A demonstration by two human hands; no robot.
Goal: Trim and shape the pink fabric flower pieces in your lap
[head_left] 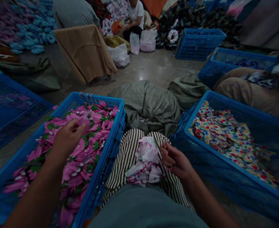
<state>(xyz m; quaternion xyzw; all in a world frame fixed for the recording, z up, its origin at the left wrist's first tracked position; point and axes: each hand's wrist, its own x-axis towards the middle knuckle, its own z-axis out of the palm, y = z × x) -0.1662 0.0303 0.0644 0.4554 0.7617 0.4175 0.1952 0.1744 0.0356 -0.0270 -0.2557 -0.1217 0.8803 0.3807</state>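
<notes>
Small white label (119, 110) by far right corner of left crate (116, 122); too small to read. Left hand (69, 134) above left crate, near its middle. Thumb and fingers nearly closed, pinching a pink piece (83, 122), blurred. Right hand (175, 160) over the lap, just right of the white cloth (147, 158). Fingers curled in, thumb side up, palm partly hidden; cannot tell whether it grips anything. White cloth, pink edges, bunched on striped trousers (120, 158), between the hands. Left crate full of pink flowers (96, 118), green leaves, white bits; heaped toward far edge, lower near the left edge. Right crate (207, 145): printed cloth (229, 136), white with red, yellow, blue and green, piled along its left edge. Green sack (149, 101) on floor (151, 65), between far corners of both crates. Beyond: brown drape (84, 52) behind a person in grey (75, 14), person in white top (137, 19) seated near white bags (148, 41), another blue crate (197, 47) to the right.
</notes>
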